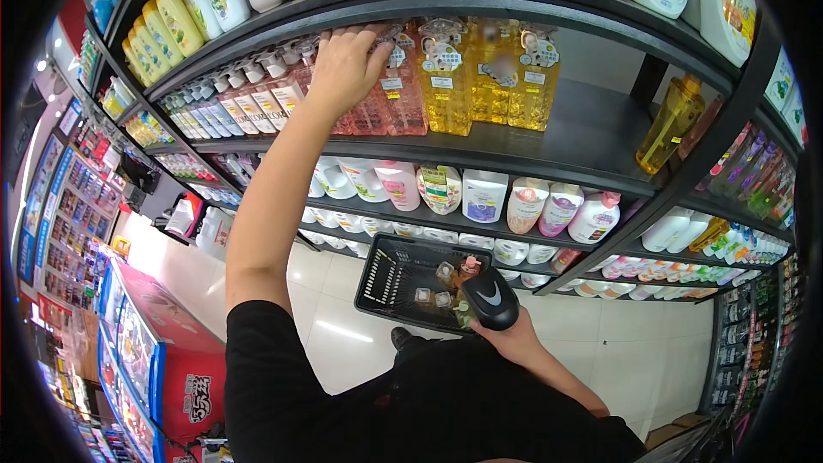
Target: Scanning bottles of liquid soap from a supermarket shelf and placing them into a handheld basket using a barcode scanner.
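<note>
My left hand (349,67) reaches up to the shelf, its fingers over the tops of clear pink bottles (406,93). The fingertips are partly hidden under the upper shelf, so a grip on a bottle cannot be made out. Beside the pink row stand yellow bottles (445,93) with round neck tags and flecks inside. Low at my right side, my right hand (514,337) holds a black handheld barcode scanner (492,299). Just beyond the scanner is a black plastic basket (386,315) with several bottles inside, one with a pink pump top (470,265).
White pump bottles (267,93) line the shelf left of my hand. A lone amber pump bottle (672,122) leans near the right upright. Lower shelves carry lotion and wash bottles (484,196). A red chest freezer (193,392) stands at the left on the tiled floor (347,296).
</note>
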### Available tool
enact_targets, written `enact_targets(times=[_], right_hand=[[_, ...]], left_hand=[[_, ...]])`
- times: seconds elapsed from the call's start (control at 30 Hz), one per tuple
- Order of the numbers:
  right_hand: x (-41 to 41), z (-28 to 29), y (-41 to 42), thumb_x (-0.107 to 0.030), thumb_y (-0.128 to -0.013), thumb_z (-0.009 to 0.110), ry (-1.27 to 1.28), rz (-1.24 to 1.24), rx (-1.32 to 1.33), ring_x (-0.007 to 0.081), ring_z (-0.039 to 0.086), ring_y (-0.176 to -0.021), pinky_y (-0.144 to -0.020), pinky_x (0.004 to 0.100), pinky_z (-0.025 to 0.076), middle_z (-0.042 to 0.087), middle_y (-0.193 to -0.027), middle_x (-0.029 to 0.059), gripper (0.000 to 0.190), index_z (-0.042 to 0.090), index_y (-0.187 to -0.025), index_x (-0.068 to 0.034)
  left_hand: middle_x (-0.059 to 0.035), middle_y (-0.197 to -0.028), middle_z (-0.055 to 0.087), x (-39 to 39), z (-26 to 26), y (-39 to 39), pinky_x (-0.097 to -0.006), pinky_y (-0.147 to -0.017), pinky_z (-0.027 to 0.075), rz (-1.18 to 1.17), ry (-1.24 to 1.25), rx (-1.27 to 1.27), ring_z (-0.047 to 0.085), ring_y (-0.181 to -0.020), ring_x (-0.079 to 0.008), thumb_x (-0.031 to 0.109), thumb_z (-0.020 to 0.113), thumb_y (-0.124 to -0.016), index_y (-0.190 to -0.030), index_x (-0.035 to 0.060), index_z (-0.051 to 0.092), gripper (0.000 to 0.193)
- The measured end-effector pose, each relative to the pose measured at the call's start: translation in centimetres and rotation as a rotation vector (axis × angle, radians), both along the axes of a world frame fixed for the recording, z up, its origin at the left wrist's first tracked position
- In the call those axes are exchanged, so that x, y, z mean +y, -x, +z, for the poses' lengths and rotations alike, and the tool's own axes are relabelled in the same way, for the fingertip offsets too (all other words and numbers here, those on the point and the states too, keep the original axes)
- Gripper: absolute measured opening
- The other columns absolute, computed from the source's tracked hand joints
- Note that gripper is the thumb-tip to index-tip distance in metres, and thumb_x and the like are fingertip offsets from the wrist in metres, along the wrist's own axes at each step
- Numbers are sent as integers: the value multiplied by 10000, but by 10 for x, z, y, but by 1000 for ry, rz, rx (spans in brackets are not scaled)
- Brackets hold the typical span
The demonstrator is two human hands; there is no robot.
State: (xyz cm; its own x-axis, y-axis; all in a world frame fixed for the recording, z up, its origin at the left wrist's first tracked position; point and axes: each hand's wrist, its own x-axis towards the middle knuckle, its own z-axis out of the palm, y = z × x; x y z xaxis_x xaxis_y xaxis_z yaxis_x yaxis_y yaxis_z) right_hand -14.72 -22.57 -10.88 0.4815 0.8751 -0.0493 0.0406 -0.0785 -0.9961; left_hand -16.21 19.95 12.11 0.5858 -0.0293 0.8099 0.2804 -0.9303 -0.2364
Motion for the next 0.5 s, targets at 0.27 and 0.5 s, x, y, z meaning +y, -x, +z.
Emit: enact_targets(times=[0.27, 0.5], right_hand=[[-5, -9, -1, -181, -834, 830, -11, -38, -18, 156, 662, -887, -814, 325, 523, 730, -964, 91, 357, 664, -1092, 3], [-7, -7, -1, -178, -836, 829, 19, -28, 7, 148, 653, -878, -809, 318, 519, 724, -955, 83, 353, 665, -1091, 3]], left_hand=[[-187, -864, 681, 14, 6, 3, -506, -811, 463, 25, 55, 116, 641, -865, -390, 253, 641, -947, -933, 42, 666, 213], [-184, -798, 668, 12, 14, 1, -482, -758, 468, 5, 41, 161, 644, -804, -381, 215, 655, -945, -906, 28, 672, 192]])
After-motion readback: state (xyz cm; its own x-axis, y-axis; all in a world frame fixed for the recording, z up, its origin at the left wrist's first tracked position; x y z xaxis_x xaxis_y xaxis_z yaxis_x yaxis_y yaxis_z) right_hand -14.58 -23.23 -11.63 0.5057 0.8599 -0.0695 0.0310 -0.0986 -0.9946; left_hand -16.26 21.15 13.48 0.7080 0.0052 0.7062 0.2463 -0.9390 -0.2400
